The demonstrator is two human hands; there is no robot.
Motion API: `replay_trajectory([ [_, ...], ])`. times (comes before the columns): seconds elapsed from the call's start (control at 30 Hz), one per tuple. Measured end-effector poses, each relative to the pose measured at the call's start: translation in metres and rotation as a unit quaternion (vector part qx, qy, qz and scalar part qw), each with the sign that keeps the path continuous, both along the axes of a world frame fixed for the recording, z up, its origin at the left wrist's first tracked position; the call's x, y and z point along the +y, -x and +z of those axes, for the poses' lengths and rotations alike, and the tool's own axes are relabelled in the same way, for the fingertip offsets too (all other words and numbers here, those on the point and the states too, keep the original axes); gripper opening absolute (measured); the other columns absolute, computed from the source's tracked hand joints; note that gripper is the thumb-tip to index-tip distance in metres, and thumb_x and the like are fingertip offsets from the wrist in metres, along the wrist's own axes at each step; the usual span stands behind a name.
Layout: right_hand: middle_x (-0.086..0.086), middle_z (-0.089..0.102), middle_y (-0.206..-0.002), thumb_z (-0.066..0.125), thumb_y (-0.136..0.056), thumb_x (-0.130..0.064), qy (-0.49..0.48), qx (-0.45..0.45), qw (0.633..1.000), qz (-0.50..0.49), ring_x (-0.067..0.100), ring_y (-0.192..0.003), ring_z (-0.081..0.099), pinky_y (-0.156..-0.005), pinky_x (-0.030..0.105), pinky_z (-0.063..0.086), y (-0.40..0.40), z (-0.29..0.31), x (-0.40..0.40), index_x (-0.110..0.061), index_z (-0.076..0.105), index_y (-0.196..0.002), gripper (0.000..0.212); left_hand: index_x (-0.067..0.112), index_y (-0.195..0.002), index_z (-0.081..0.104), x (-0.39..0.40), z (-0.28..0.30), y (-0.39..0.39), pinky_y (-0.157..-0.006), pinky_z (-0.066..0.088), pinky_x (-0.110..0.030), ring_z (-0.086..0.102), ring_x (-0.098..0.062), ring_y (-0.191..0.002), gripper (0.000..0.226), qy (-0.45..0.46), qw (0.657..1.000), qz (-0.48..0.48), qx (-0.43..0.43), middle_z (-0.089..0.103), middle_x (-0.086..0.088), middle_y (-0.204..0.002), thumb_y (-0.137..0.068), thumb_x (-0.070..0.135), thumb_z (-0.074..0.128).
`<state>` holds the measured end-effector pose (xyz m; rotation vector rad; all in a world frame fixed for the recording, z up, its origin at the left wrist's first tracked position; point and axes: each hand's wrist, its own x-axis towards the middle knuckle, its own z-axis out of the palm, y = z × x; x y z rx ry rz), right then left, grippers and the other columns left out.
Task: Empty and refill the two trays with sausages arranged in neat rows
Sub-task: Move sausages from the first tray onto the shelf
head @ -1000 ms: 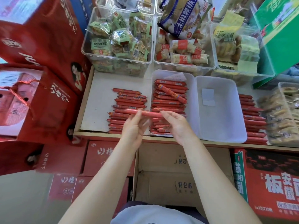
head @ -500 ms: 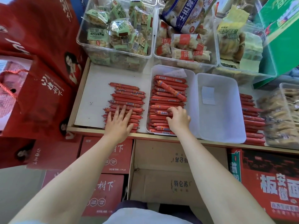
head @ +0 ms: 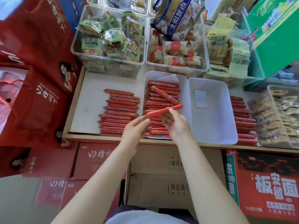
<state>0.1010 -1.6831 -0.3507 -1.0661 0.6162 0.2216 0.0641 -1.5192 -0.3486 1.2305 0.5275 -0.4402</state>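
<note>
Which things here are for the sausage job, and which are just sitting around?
For the job: held sausage, left hand, right hand, filled tray, empty tray, sausage pile on the shelf, sausages right of the trays.

Just around: snack bins, red boxes, green box.

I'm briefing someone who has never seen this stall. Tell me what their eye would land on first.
First, the single red sausage that both hands hold up at the middle: the left hand at its left end, the right hand under its middle. It hangs over the left tray, packed with rows of sausages, beside the bare right tray. More sausages lie stacked on the white board to the left.
</note>
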Motion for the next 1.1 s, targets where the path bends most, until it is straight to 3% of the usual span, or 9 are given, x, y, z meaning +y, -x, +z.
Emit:
replay_trajectory([
  [0.3, 0.004, 0.073, -0.09, 0.065, -0.093, -0.018, -0.003, -0.005, 0.998, 0.06, 0.016, -0.08, 0.067, -0.068, 0.027, 0.051, 0.012, 0.003, 0.021, -0.013, 0.069, -0.101, 0.01, 0.012, -0.125, 0.064, -0.008, 0.007, -0.012, -0.096, 0.052, -0.037, 0.067, -0.022, -0.111, 0.03, 0.14, 0.984, 0.104, -0.036, 0.071, -0.009, -0.118, -0.097, 0.024, 0.06],
  [0.37, 0.0, 0.073, -0.096, 0.067, -0.093, -0.024, 0.094, -0.002, 0.993, 0.067, 0.015, -0.091, 0.068, -0.075, 0.03, 0.052, 0.005, -0.005, 0.014, -0.018, 0.07, -0.1, 0.01, 0.008, -0.118, 0.061, 0.008, 0.01, -0.022, -0.096, 0.053, -0.036, 0.068, -0.02, -0.11, 0.021, 0.107, 0.983, 0.142, -0.047, 0.072, -0.008, -0.116, -0.103, 0.02, 0.052],
  [0.43, -0.003, 0.072, -0.103, 0.066, -0.093, -0.021, 0.255, 0.002, 0.964, 0.078, 0.013, -0.098, 0.067, -0.087, 0.031, 0.053, -0.003, -0.014, 0.003, -0.02, 0.07, -0.103, 0.011, 0.013, -0.111, 0.059, 0.027, 0.007, -0.033, -0.083, 0.054, -0.022, 0.07, -0.007, -0.095, 0.015, -0.063, 0.985, 0.117, -0.106, 0.075, -0.001, -0.101, -0.104, 0.022, 0.05],
  [0.5, -0.006, 0.069, -0.102, 0.061, -0.092, -0.012, 0.415, -0.014, 0.903, 0.11, 0.011, -0.097, 0.064, -0.088, 0.026, 0.05, -0.011, -0.023, -0.004, -0.02, 0.07, -0.102, 0.016, 0.02, -0.111, 0.062, 0.045, -0.008, -0.04, -0.07, 0.047, -0.014, 0.064, 0.004, -0.082, 0.012, -0.309, 0.929, -0.005, -0.202, 0.068, 0.008, -0.093, -0.101, 0.022, 0.055],
  [0.57, -0.003, 0.066, -0.107, 0.057, -0.091, -0.006, 0.539, -0.061, 0.824, 0.165, 0.016, -0.104, 0.06, -0.089, 0.024, 0.044, -0.02, -0.034, -0.005, -0.016, 0.071, -0.104, 0.022, 0.026, -0.12, 0.066, 0.058, -0.038, -0.046, -0.081, 0.043, -0.029, 0.058, -0.008, -0.093, 0.024, -0.518, 0.802, -0.153, -0.254, 0.063, 0.004, -0.101, -0.098, 0.023, 0.059],
  [0.63, 0.003, 0.063, -0.121, 0.058, -0.091, -0.007, 0.608, -0.104, 0.754, 0.225, 0.022, -0.118, 0.054, -0.1, 0.03, 0.041, -0.028, -0.048, -0.002, -0.013, 0.069, -0.116, 0.027, 0.029, -0.132, 0.062, 0.065, -0.065, -0.047, -0.099, 0.035, -0.044, 0.052, -0.025, -0.112, 0.033, -0.626, 0.697, -0.254, -0.24, 0.06, -0.005, -0.118, -0.1, 0.026, 0.055],
  [0.73, 0.002, 0.056, -0.136, 0.059, -0.095, -0.02, 0.657, -0.078, 0.684, 0.307, 0.023, -0.13, 0.045, -0.109, 0.042, 0.034, -0.035, -0.061, 0.002, -0.018, 0.059, -0.133, 0.038, 0.032, -0.154, 0.03, 0.07, -0.087, -0.039, -0.121, 0.012, -0.05, 0.022, -0.029, -0.148, 0.05, -0.666, 0.632, -0.357, -0.169, 0.029, -0.008, -0.161, -0.105, 0.034, 0.037],
  [0.87, 0.007, 0.05, -0.131, 0.057, -0.098, -0.029, 0.712, -0.035, 0.612, 0.343, 0.027, -0.123, 0.043, -0.103, 0.042, 0.035, -0.029, -0.072, 0.0, -0.025, 0.048, -0.142, 0.046, 0.033, -0.157, -0.01, 0.073, -0.095, -0.026, -0.122, -0.007, -0.051, -0.013, -0.025, -0.153, 0.063, -0.672, 0.612, -0.398, -0.129, -0.012, -0.001, -0.166, -0.104, 0.053, 0.017],
  [1.1, 0.003, 0.051, -0.127, 0.06, -0.095, -0.024, 0.747, -0.049, 0.579, 0.323, 0.026, -0.119, 0.043, -0.096, 0.042, 0.034, -0.035, -0.07, 0.002, -0.023, 0.053, -0.118, 0.024, 0.026, -0.159, -0.006, 0.078, -0.091, -0.024, -0.122, -0.009, -0.051, -0.018, -0.027, -0.151, 0.068, -0.659, 0.643, -0.377, -0.102, -0.012, -0.008, -0.166, -0.103, 0.055, 0.021],
])
